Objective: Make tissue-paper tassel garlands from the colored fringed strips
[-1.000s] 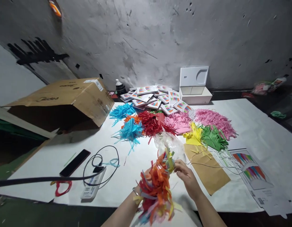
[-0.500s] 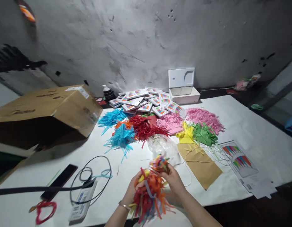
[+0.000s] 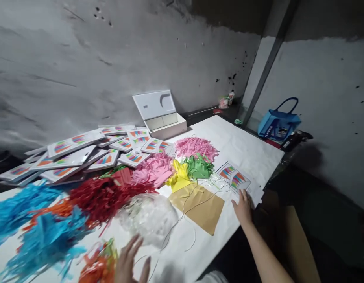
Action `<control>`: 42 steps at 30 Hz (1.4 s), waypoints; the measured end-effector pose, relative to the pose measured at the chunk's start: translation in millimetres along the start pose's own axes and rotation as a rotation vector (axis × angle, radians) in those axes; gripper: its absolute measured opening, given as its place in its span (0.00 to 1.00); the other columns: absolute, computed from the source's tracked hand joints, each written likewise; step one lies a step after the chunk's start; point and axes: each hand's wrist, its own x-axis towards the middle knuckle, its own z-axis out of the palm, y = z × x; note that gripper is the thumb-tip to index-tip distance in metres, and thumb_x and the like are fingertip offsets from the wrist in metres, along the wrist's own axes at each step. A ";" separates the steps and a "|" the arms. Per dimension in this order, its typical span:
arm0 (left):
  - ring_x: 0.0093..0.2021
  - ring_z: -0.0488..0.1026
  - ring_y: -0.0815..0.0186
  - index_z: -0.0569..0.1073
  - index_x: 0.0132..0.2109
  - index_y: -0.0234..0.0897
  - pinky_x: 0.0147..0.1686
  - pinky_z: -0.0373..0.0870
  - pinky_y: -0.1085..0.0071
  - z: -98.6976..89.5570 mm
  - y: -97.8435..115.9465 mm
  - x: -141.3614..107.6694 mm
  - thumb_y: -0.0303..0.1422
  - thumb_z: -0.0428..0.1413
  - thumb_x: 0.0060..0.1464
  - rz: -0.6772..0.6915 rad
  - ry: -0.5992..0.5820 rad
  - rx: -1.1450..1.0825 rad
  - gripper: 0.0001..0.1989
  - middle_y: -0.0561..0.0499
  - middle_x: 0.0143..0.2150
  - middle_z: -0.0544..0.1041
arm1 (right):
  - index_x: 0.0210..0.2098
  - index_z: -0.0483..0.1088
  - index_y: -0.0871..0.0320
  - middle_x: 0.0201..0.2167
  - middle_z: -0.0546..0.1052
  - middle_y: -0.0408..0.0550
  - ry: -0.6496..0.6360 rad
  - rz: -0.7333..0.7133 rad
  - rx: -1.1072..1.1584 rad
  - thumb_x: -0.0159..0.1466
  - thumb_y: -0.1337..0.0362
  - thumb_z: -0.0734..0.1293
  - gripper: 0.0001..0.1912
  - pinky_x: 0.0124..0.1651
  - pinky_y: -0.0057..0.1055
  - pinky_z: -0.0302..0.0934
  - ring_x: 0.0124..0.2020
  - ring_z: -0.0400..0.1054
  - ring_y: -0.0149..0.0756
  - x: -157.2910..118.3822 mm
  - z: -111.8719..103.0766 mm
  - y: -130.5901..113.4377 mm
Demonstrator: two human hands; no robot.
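Note:
A multicolour, mostly orange tassel bundle point(image 3: 97, 264) lies on the table at the bottom. Beside it is my left hand point(image 3: 129, 261), fingers spread and holding nothing, slightly blurred. Farther right, my right hand point(image 3: 243, 207) reaches over the table edge to a flat, unfolded printed carton point(image 3: 235, 177). Its fingers rest stretched out on the carton's near part, with the thumb apart. White string point(image 3: 218, 182) lies in loose loops beside the carton. Between the hands are a brown paper sheet point(image 3: 199, 208) and a crumpled clear plastic bag point(image 3: 149, 218).
Fringed paper tassels lie in heaps: blue point(image 3: 48, 236), dark red point(image 3: 102, 192), pink point(image 3: 195, 147), yellow point(image 3: 179, 175) and green point(image 3: 199, 166). Behind them are piled printed boxes point(image 3: 75, 143) and an open white box point(image 3: 167, 125). A blue bag point(image 3: 279, 124) stands beyond the table by the wall.
The view has swung right. Both hands have let go of the tassel bundle, which now lies on the table. My right hand has moved right onto the flat carton; my left hand has opened.

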 end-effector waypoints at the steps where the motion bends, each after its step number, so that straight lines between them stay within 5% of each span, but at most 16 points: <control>1: 0.61 0.59 0.52 0.61 0.58 0.41 0.59 0.59 0.54 14.3 20.6 8.5 0.37 0.51 0.55 0.056 -0.076 -0.056 0.23 0.42 0.61 0.62 | 0.59 0.57 0.69 0.62 0.56 0.68 0.004 0.015 -0.055 0.61 0.66 0.60 0.27 0.61 0.54 0.45 0.64 0.47 0.55 12.8 -5.7 17.9; 5: 0.60 0.62 0.53 0.63 0.58 0.42 0.56 0.64 0.55 70.7 71.2 34.7 0.36 0.51 0.57 0.146 -0.251 -0.205 0.22 0.41 0.60 0.64 | 0.52 0.66 0.67 0.56 0.65 0.68 -0.083 -0.044 -0.207 0.60 0.68 0.63 0.20 0.56 0.46 0.56 0.59 0.58 0.53 31.6 -10.9 47.1; 10: 0.57 0.65 0.53 0.65 0.56 0.40 0.55 0.65 0.55 116.3 85.0 45.0 0.40 0.51 0.56 0.034 -0.442 -0.332 0.22 0.40 0.57 0.68 | 0.41 0.72 0.66 0.44 0.75 0.64 -0.159 -0.088 -0.310 0.60 0.78 0.57 0.15 0.40 0.34 0.65 0.43 0.72 0.44 19.5 -8.2 37.5; 15: 0.46 0.73 0.56 0.71 0.49 0.41 0.46 0.71 0.61 149.0 114.1 53.4 0.46 0.53 0.54 -0.089 -0.757 -0.540 0.20 0.42 0.48 0.74 | 0.33 0.75 0.62 0.25 0.78 0.54 -0.160 -0.036 -0.343 0.63 0.71 0.59 0.12 0.32 0.31 0.65 0.27 0.74 0.39 32.2 -34.7 39.7; 19: 0.47 0.72 0.55 0.67 0.55 0.38 0.46 0.69 0.60 176.3 157.9 70.0 0.53 0.57 0.47 -0.250 -0.919 -0.817 0.33 0.37 0.53 0.71 | 0.50 0.70 0.60 0.43 0.77 0.56 0.018 -0.070 -0.292 0.66 0.71 0.54 0.18 0.44 0.34 0.65 0.43 0.72 0.41 23.4 -55.6 16.7; 22: 0.53 0.68 0.52 0.63 0.59 0.39 0.47 0.68 0.60 187.4 186.1 84.1 0.55 0.58 0.43 -0.390 -0.827 -1.105 0.40 0.36 0.60 0.65 | 0.53 0.68 0.60 0.47 0.75 0.56 0.240 -0.308 -0.074 0.66 0.71 0.55 0.19 0.49 0.40 0.64 0.48 0.69 0.44 -11.4 -60.4 -29.4; 26: 0.44 0.73 0.54 0.74 0.42 0.31 0.42 0.69 0.64 167.5 185.6 106.8 0.54 0.55 0.48 -0.561 -0.460 -1.020 0.28 0.40 0.41 0.78 | 0.57 0.63 0.56 0.52 0.72 0.52 0.107 -0.571 0.278 0.64 0.70 0.60 0.22 0.55 0.42 0.62 0.55 0.63 0.43 -50.1 -72.4 -75.9; 28: 0.40 0.73 0.55 0.75 0.36 0.31 0.39 0.70 0.66 140.3 170.2 117.2 0.52 0.58 0.46 -0.552 -0.433 -0.923 0.25 0.44 0.36 0.79 | 0.59 0.61 0.55 0.57 0.67 0.54 0.163 -0.438 0.432 0.63 0.66 0.64 0.25 0.58 0.47 0.57 0.59 0.59 0.46 -50.1 -82.9 -79.4; 30: 0.39 0.73 0.56 0.76 0.35 0.32 0.39 0.69 0.67 107.3 153.3 123.2 0.48 0.60 0.46 -0.478 -0.552 -0.913 0.21 0.45 0.35 0.79 | 0.61 0.57 0.57 0.59 0.64 0.58 0.202 -0.183 0.613 0.58 0.60 0.69 0.33 0.58 0.52 0.54 0.60 0.56 0.50 -40.7 -91.5 -78.1; 33: 0.37 0.74 0.58 0.76 0.38 0.33 0.39 0.69 0.68 64.4 135.5 119.1 0.45 0.61 0.47 -0.465 -0.645 -1.055 0.18 0.46 0.34 0.79 | 0.60 0.57 0.57 0.54 0.69 0.58 -0.174 0.048 1.035 0.57 0.56 0.70 0.36 0.53 0.50 0.61 0.56 0.62 0.51 -29.2 -96.3 -88.6; 36: 0.34 0.74 0.60 0.76 0.39 0.33 0.36 0.70 0.67 43.2 125.9 98.1 0.50 0.61 0.44 -0.509 -0.553 -1.359 0.24 0.46 0.33 0.78 | 0.58 0.60 0.58 0.48 0.74 0.56 -0.461 0.111 1.395 0.61 0.57 0.67 0.28 0.48 0.44 0.65 0.50 0.68 0.47 -32.9 -94.0 -119.2; 39: 0.27 0.71 0.65 0.76 0.38 0.32 0.29 0.68 0.70 37.8 119.3 69.6 0.49 0.63 0.41 -0.588 -0.492 -1.473 0.24 0.46 0.30 0.77 | 0.60 0.57 0.58 0.48 0.74 0.57 -0.418 0.104 1.450 0.63 0.58 0.65 0.28 0.48 0.44 0.65 0.49 0.69 0.46 -42.0 -90.4 -149.7; 42: 0.24 0.66 0.71 0.76 0.35 0.31 0.26 0.64 0.75 31.5 113.0 48.4 0.43 0.62 0.47 -0.712 -0.328 -1.358 0.17 0.49 0.27 0.75 | 0.63 0.50 0.58 0.53 0.70 0.59 -0.302 -0.037 1.201 0.64 0.57 0.63 0.31 0.52 0.46 0.63 0.53 0.66 0.46 -48.0 -89.8 -165.5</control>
